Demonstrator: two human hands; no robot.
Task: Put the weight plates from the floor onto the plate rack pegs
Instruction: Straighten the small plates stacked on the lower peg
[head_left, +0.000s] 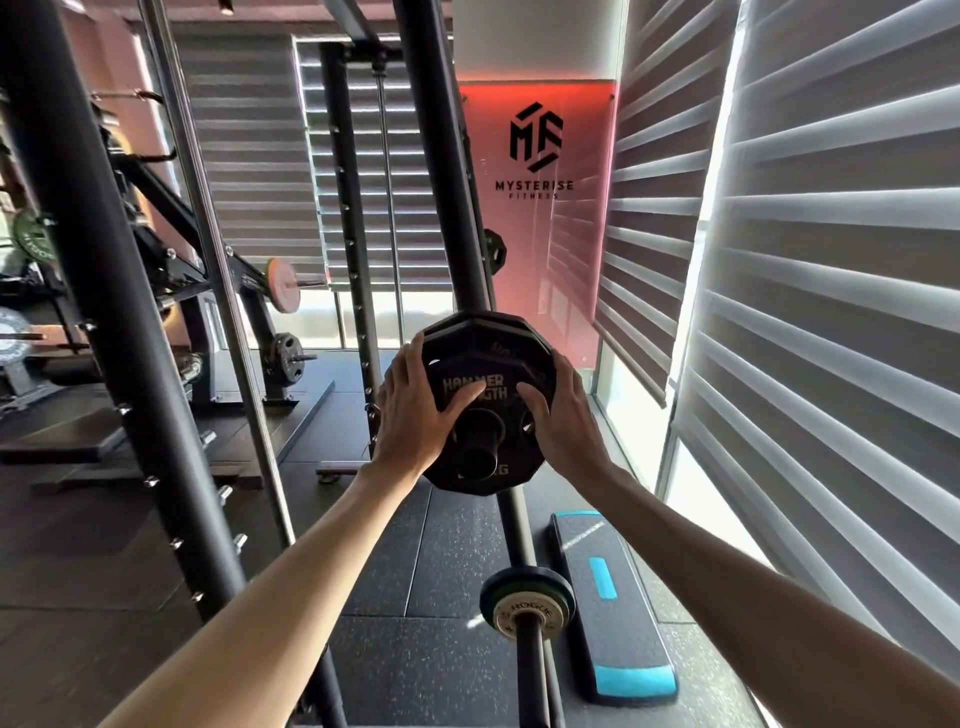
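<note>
A person's left hand (415, 410) lies flat, fingers spread, on the face of a black weight plate (488, 353) threaded on a rack peg (480, 444), while the right hand (563, 413) presses the plate's other side, fingers straight, not gripping. Lower down, a smaller plate (524, 605) sits on another peg

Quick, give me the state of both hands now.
Left hand: open, fingers flat on the weight plate.
Right hand: on the plate's rim, fingers bent; grip cannot be told.
</note>
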